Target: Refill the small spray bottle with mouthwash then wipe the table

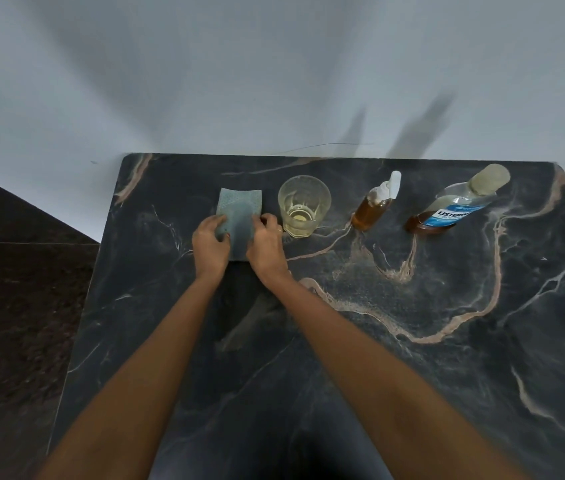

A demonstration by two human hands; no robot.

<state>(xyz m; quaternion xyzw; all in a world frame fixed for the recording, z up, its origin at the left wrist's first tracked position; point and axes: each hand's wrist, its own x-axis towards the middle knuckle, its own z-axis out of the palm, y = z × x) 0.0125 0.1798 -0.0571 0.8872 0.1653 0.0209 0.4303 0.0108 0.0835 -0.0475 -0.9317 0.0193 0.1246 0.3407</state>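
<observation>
Pinching a folded blue cloth (239, 216) flat on the marble table (412, 341) with left hand (210, 242) and right hand (267, 245); glass (303, 206) just right, then the filled spray bottle (376, 206), Listerine bottle (454, 206) farthest.

cloth (239, 216): near end hidden under hands | mouthwash bottle (454, 206) label: small print unreadable

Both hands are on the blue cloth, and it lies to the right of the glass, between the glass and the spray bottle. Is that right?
Not quite. The head view shows the blue cloth lying left of the glass, not between it and the spray bottle. The left hand and right hand are indeed both on it.
</observation>
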